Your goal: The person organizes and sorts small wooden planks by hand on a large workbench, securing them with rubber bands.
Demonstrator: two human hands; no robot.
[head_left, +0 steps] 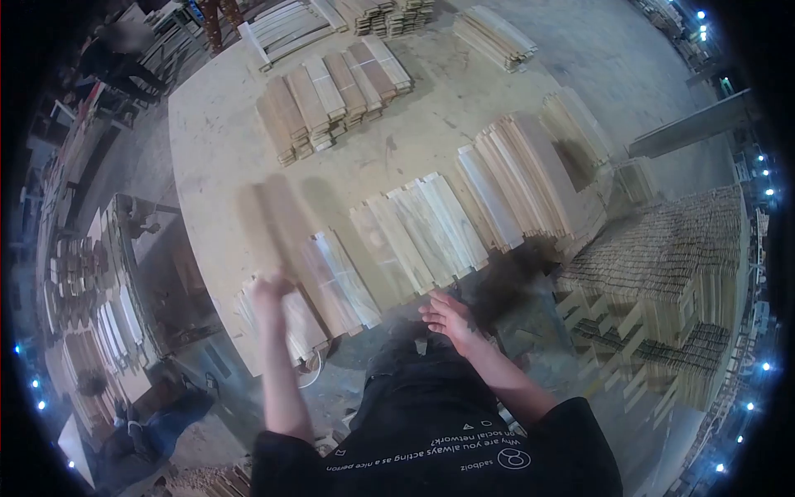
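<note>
My left hand (272,291), blurred by motion, is closed at the lower left edge of a wooden board (272,217), which is smeared too; its fingers are hard to make out. Below that hand lies a short stack of boards (303,330). Just right of the blurred board is another small stack of boards (344,277). My right hand (447,319) holds nothing, its fingers apart, close to the near end of a row of pale boards (424,236) on the table (211,157).
More board stacks stand on the table: a thick one (517,178) at the right, others (335,95) farther back. A large pile of wood strips (662,248) is at the right. A person (157,422) is at the lower left, another person (120,62) at the upper left.
</note>
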